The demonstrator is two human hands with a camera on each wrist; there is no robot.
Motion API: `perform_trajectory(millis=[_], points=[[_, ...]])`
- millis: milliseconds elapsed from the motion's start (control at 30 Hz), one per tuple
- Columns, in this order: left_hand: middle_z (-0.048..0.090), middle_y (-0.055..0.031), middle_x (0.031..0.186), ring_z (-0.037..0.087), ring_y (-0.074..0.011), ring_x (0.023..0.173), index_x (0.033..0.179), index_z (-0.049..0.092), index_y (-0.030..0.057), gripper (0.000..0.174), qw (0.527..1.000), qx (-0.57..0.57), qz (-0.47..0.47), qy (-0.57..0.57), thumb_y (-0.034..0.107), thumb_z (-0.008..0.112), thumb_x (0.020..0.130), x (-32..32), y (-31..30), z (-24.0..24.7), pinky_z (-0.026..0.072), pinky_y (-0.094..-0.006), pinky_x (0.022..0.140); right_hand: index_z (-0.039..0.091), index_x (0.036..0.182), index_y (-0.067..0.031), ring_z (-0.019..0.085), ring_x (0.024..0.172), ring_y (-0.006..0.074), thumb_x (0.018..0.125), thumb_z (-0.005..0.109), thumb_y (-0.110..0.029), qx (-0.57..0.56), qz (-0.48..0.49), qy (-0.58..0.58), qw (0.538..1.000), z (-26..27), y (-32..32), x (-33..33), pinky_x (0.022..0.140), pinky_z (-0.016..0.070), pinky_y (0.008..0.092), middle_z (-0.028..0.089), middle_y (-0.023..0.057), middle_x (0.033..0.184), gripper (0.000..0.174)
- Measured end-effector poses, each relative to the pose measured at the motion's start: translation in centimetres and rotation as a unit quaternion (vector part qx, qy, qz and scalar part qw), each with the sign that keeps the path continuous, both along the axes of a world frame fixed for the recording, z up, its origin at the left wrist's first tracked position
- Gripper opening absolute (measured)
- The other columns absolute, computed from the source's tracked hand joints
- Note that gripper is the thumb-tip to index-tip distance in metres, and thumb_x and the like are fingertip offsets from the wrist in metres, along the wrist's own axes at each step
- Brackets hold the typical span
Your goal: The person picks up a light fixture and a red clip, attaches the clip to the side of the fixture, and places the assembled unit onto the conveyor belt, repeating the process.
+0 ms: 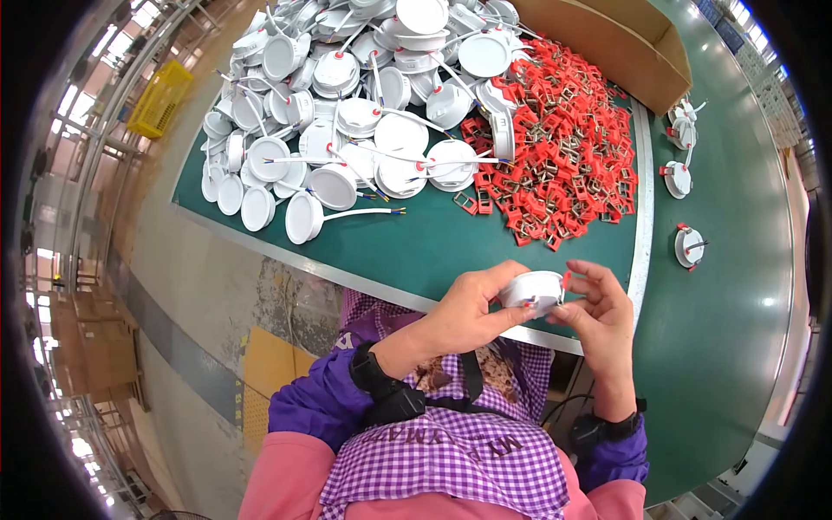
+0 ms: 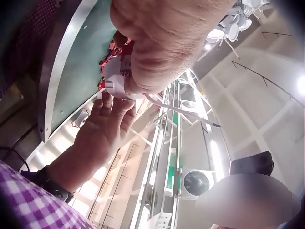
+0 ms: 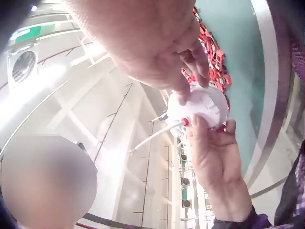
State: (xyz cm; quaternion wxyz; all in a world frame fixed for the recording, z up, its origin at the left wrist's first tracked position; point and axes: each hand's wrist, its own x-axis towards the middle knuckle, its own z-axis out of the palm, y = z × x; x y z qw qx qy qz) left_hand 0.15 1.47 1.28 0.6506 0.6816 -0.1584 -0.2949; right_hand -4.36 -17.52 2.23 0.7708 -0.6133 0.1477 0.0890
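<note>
Above the near edge of the table, my left hand holds a white round downlight, fingers and thumb around its body. Its white cable sticks out from a red grommet in the right wrist view. At the downlight's right side, my right hand pinches a small red clip against the rim. The left wrist view has a red clip with a metal spring beside my left thumb. My right fingertips lie on the white housing in the right wrist view.
A large heap of white downlights covers the table's left and back. Next to it lies a pile of red clips, with a cardboard box behind. Several clipped downlights stand on the green surface at right, past a metal edge.
</note>
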Motion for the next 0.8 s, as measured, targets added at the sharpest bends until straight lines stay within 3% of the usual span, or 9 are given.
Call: perform_trajectory(millis=[200,333,367,400,467,500,600,733,800], points=[[0.057,0.0003,0.088,0.050,-0.0051,0.075,0.111,0.054,0.0015,0.033,0.999,-0.009,0.010,0.048,0.011,0.066,0.082,-0.7,-0.8,-0.7,0.0427,-0.0229,0.064,0.050,0.115,0.0072,0.061,0.076,0.0143,0.078,0.058,0.008,-0.047,-0.008,0.007,0.999,-1.5,-0.4,-0.3,0.064,0.0535,0.0252,0.060,0.0149,0.103,0.038],[0.060,-0.0049,0.097,0.056,-0.0125,0.085,0.120,0.052,0.0037,0.042,0.999,0.004,-0.029,0.044,0.012,0.067,0.082,0.1,-0.7,-1.4,0.0462,-0.0287,0.074,0.051,0.117,0.0064,0.059,0.073,0.0121,0.081,0.056,0.005,-0.077,0.021,-0.004,0.997,-2.9,-2.9,-0.3,0.058,0.0505,0.0232,0.060,0.0125,0.103,0.036],[0.061,-0.0073,0.101,0.057,-0.0183,0.091,0.121,0.052,0.0046,0.044,0.990,0.046,0.004,-0.133,0.012,0.068,0.080,0.4,-0.2,-1.3,0.0454,-0.0323,0.080,0.052,0.117,0.0056,0.058,0.072,0.0106,0.083,0.055,0.002,-0.098,0.002,-0.018,0.995,-3.5,-4.7,-0.3,0.057,0.0489,0.0223,0.061,0.0104,0.100,0.034],[0.061,-0.0096,0.105,0.057,-0.0240,0.097,0.121,0.052,0.0054,0.046,0.949,0.088,0.034,-0.302,0.012,0.069,0.079,0.5,0.4,-1.0,0.0446,-0.0359,0.086,0.053,0.116,0.0047,0.057,0.070,0.0090,0.085,0.055,-0.001,-0.118,-0.020,-0.028,0.992,-4.0,-6.7,-0.6,0.056,0.0474,0.0214,0.062,0.0084,0.097,0.032],[0.059,-0.0119,0.110,0.054,-0.0277,0.106,0.109,0.059,0.0053,0.042,0.887,0.179,0.124,-0.406,0.006,0.071,0.069,1.9,3.6,0.4,0.0409,-0.0385,0.092,0.055,0.115,0.0031,0.052,0.064,0.0059,0.089,0.054,-0.009,-0.208,-0.082,0.012,0.975,-4.4,-11.1,-1.4,0.052,0.0414,0.0192,0.062,0.0032,0.088,0.029],[0.058,-0.0112,0.111,0.053,-0.0274,0.107,0.103,0.061,0.0058,0.038,0.818,0.248,0.190,-0.483,0.002,0.070,0.067,2.1,5.3,0.9,0.0410,-0.0386,0.091,0.056,0.115,0.0029,0.051,0.062,0.0051,0.089,0.054,-0.011,-0.233,-0.101,0.022,0.967,-4.7,-13.7,-2.1,0.051,0.0390,0.0188,0.062,0.0015,0.086,0.029],[0.050,-0.0157,0.120,0.043,-0.0337,0.115,0.114,0.053,0.0036,0.047,0.683,0.400,0.295,-0.536,-0.005,0.059,0.069,2.4,10.9,1.0,0.0324,-0.0434,0.099,0.057,0.114,0.0019,0.046,0.058,0.0039,0.090,0.054,-0.015,-0.277,-0.144,0.069,0.948,-5.3,-20.3,-4.2,0.049,0.0342,0.0186,0.060,0.0000,0.082,0.029],[0.044,-0.0180,0.128,0.040,-0.0366,0.118,0.127,0.044,0.0028,0.060,0.651,0.490,0.329,-0.477,-0.004,0.058,0.069,2.9,15.2,-0.7,0.0311,-0.0444,0.100,0.059,0.109,0.0031,0.053,0.063,0.0081,0.088,0.058,-0.018,-0.480,-0.176,0.157,0.845,-5.4,-22.1,-4.7,0.055,0.0416,0.0225,0.062,0.0065,0.084,0.030],[0.047,-0.0186,0.124,0.044,-0.0363,0.114,0.126,0.045,0.0022,0.056,0.659,0.487,0.322,-0.474,-0.003,0.059,0.072,3.5,16.3,-1.7,0.0336,-0.0438,0.098,0.061,0.106,0.0009,0.055,0.068,0.0094,0.088,0.058,-0.019,-0.735,-0.218,-0.054,0.640,-5.3,-20.1,-3.6,0.060,0.0448,0.0247,0.063,0.0067,0.089,0.027]])
